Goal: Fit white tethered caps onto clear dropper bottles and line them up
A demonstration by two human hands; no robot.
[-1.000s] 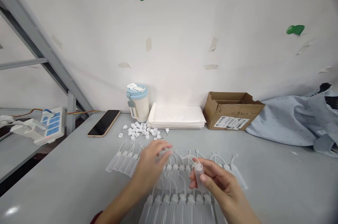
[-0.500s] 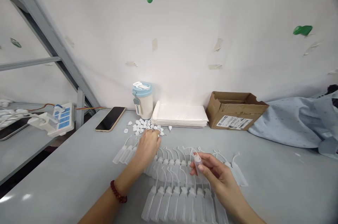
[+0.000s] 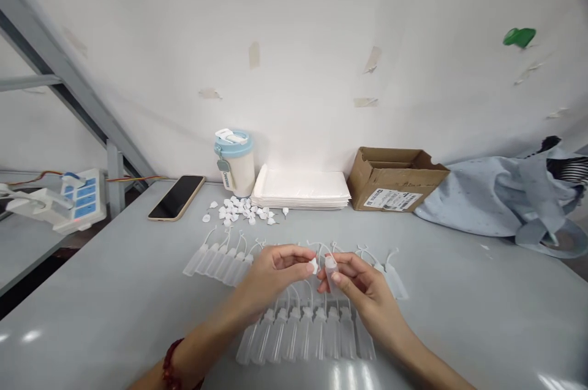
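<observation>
Between thumb and finger, my left hand (image 3: pixel 280 273) pinches a small white cap (image 3: pixel 314 265). Just to its right, my right hand (image 3: pixel 367 286) grips a translucent plastic bottle (image 3: pixel 331 273) upright, its thin white strap arching over the top. A small gap separates cap and bottle. Below my hands lies a front row of similar bottles (image 3: pixel 290 341) with curved straps. Behind it is another row, partly hidden by my hands, with bottles (image 3: pixel 215 261) showing at its left end and one (image 3: pixel 395 280) at its right.
Loose white caps (image 3: pixel 236 209) are piled before a blue-lidded cup (image 3: pixel 239 163). A phone (image 3: pixel 177 198) lies to the left, near a power strip (image 3: pixel 85 203). White envelopes (image 3: pixel 301 189), a cardboard box (image 3: pixel 390 191) and pale blue cloth (image 3: pixel 482 194) line the back.
My left hand has come back from the cap pile with a cap, beside the bottle in my right hand. The camera view has shifted slightly.
</observation>
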